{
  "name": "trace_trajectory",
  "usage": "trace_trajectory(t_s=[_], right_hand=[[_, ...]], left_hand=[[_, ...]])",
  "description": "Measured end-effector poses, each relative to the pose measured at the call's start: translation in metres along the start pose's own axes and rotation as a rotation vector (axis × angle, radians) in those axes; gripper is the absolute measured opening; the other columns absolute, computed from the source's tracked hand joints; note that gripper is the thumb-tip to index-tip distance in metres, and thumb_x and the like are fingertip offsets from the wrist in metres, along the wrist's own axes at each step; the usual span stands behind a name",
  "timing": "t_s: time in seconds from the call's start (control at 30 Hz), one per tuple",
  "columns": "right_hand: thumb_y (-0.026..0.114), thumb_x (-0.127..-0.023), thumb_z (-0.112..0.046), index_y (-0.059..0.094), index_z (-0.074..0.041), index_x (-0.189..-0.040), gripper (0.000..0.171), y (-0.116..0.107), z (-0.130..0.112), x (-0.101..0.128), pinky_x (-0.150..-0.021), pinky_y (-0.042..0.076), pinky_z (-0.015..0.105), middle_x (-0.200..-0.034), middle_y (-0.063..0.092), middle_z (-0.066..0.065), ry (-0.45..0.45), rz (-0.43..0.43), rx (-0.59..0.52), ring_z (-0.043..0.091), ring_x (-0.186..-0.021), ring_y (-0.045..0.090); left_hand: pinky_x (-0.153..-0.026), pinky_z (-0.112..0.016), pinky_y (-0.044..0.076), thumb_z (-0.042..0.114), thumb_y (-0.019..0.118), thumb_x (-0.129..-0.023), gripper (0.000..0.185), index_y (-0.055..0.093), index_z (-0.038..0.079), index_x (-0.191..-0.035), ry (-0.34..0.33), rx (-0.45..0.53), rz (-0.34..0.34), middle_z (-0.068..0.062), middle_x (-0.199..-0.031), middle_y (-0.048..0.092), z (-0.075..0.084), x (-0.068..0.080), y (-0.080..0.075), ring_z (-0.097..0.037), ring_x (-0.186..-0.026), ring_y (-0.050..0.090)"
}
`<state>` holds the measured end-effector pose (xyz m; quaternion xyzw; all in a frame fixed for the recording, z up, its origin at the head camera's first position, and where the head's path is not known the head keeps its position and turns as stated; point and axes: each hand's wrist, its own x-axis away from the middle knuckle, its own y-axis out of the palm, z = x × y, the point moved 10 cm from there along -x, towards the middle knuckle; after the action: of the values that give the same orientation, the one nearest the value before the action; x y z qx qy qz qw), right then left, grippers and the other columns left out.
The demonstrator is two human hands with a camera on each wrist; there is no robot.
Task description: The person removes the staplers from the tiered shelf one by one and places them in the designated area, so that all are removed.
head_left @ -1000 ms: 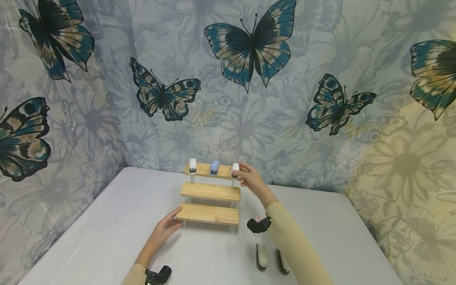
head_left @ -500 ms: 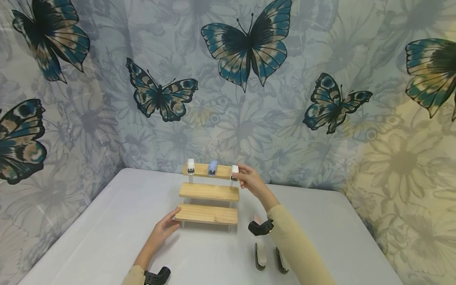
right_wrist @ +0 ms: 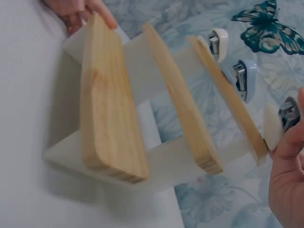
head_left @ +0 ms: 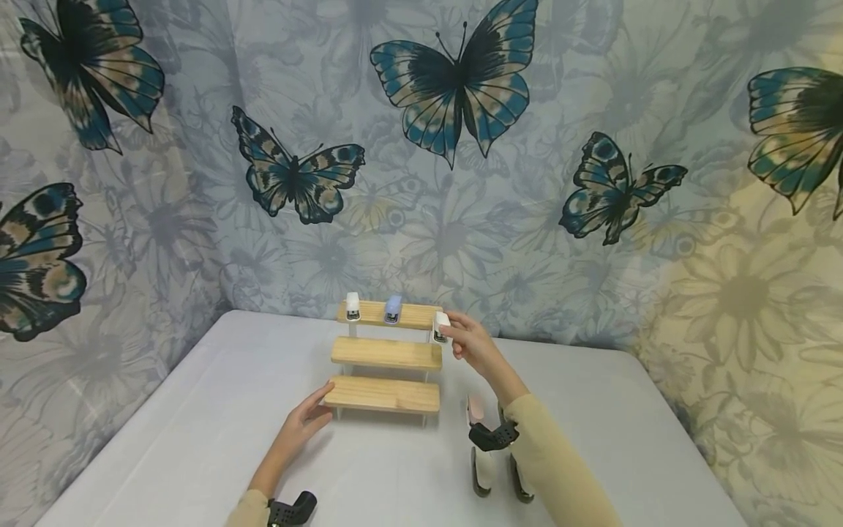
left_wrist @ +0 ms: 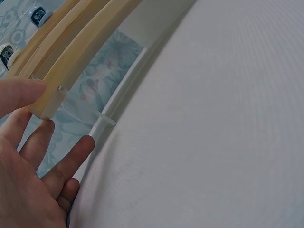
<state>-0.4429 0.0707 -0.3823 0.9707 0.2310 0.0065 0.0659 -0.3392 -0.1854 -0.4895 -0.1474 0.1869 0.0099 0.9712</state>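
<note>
Two hands work at my wooden rack [head_left: 386, 353]: the right hand [head_left: 469, 344] pinches a white stapler [head_left: 440, 326] just off the top shelf's right end, upright, mouth facing me; the left hand [head_left: 304, 422], fingers straight, steadies the bottom shelf's left end.

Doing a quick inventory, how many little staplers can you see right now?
6: a white stapler and a blue stapler on the top shelf, one in the right hand, and three on the table by the right forearm, partly hidden.

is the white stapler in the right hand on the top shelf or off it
Off it: the right hand holds the stapler just past the top shelf's right end.
</note>
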Motion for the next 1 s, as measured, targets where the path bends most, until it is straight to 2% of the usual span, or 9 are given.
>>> trace_trajectory(t_s=[0.13,0.27,0.43,0.57,0.7,0.8,0.9,1.0], right_hand=[[0.057,-0.072,-0.022,0.031,-0.006,-0.119,0.056,-0.007,0.002,0.007,-0.038,0.033,0.020,-0.104,0.040,0.014,-0.008,0.008,0.021,0.008,-0.039,0.034],[0.057,-0.072,-0.022,0.033,-0.005,-0.119,0.055,-0.014,0.005,0.017,-0.038,0.032,0.020,-0.113,0.035,0.015,0.000,0.013,0.051,0.008,-0.039,0.033],[0.057,-0.073,-0.020,0.033,-0.007,-0.118,0.053,-0.019,0.006,0.032,-0.037,0.032,0.020,-0.123,0.024,0.013,0.009,0.014,0.038,0.007,-0.037,0.033],[0.054,-0.075,-0.018,0.027,-0.012,-0.122,0.054,-0.016,0.009,0.044,-0.037,0.032,0.022,-0.128,0.012,0.013,0.018,-0.042,0.041,0.009,-0.037,0.032],[0.053,-0.076,-0.018,0.028,-0.016,-0.122,0.053,-0.014,0.020,0.059,-0.036,0.031,0.028,-0.128,0.015,0.011,0.054,-0.087,0.111,0.013,-0.039,0.031],[0.054,-0.075,-0.017,0.032,-0.010,-0.120,0.050,-0.014,0.028,0.069,-0.034,0.032,0.027,-0.126,0.020,0.012,0.054,-0.094,0.164,0.013,-0.037,0.032],[0.053,-0.076,-0.015,0.033,-0.007,-0.118,0.047,-0.012,0.033,0.077,-0.033,0.034,0.024,-0.126,0.019,0.014,0.046,-0.105,0.153,0.011,-0.037,0.033],[0.050,-0.078,-0.012,0.032,-0.007,-0.118,0.045,-0.010,0.038,0.086,-0.033,0.034,0.022,-0.126,0.016,0.016,0.045,-0.131,0.102,0.010,-0.036,0.033]], left_hand=[[-0.080,-0.041,0.032,0.009,0.055,-0.074,0.046,0.040,0.015,-0.116,-0.021,0.014,0.002,0.001,-0.121,0.032,-0.002,0.001,0.001,-0.015,-0.097,0.041],[-0.080,-0.043,0.031,0.010,0.055,-0.074,0.045,0.040,0.015,-0.116,-0.035,0.005,0.002,0.000,-0.121,0.032,-0.002,0.003,0.001,-0.016,-0.095,0.042],[-0.078,-0.045,0.031,0.008,0.054,-0.075,0.045,0.038,0.008,-0.117,0.036,-0.019,-0.024,-0.006,-0.122,0.031,0.007,0.001,0.003,-0.021,-0.102,0.037],[-0.079,-0.043,0.032,0.008,0.052,-0.076,0.045,0.036,0.005,-0.118,0.071,-0.035,-0.043,-0.010,-0.122,0.030,0.010,0.000,0.005,-0.023,-0.106,0.031],[-0.080,-0.040,0.033,0.009,0.053,-0.075,0.045,0.037,0.009,-0.118,0.034,-0.032,-0.027,-0.005,-0.122,0.031,0.006,0.000,0.004,-0.019,-0.104,0.034],[-0.079,-0.041,0.033,0.008,0.055,-0.074,0.045,0.039,0.011,-0.116,0.016,-0.026,-0.003,-0.002,-0.121,0.032,0.004,0.002,0.002,-0.017,-0.098,0.041],[-0.078,-0.042,0.034,0.009,0.055,-0.074,0.045,0.040,0.012,-0.116,0.003,-0.020,0.014,-0.001,-0.120,0.034,0.002,0.003,0.000,-0.016,-0.095,0.043],[-0.079,-0.039,0.034,0.012,0.055,-0.074,0.044,0.040,0.014,-0.116,-0.016,-0.015,0.011,0.002,-0.121,0.033,0.001,0.000,0.000,-0.015,-0.101,0.038]])
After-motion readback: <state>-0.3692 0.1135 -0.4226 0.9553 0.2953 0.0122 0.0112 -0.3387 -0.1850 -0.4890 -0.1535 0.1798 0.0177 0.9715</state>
